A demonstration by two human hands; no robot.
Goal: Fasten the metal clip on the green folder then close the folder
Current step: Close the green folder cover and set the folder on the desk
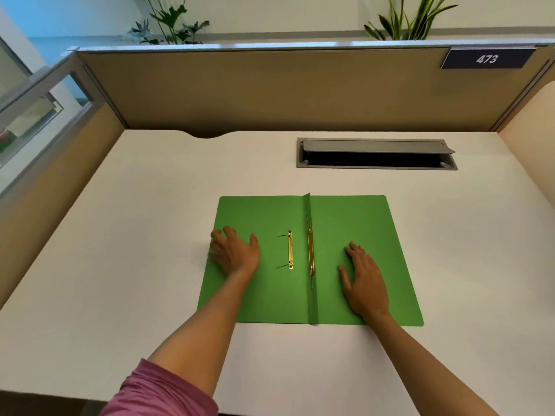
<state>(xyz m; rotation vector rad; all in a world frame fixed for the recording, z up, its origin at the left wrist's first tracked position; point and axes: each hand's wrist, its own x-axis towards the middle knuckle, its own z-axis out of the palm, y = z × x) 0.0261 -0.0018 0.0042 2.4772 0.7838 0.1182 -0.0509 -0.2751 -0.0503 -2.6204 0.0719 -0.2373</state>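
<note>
A green folder (354,217) lies open and flat in the middle of the white desk. A gold metal clip bar (290,250) lies loose on the left leaf, its two thin prongs sticking out to the left. A second gold fastener strip (310,250) runs along the raised centre spine. My left hand (234,250) rests flat on the folder's left edge, fingers spread. Flat on the right leaf lies my right hand (363,280), palm down. Neither hand holds anything.
The white desk (150,235) is walled by tan cubicle panels (270,91) at the back and sides. A grey cable hatch (375,154) is set into the desk behind the folder, its lid ajar. A sign reading 473 (486,58) hangs at the top right.
</note>
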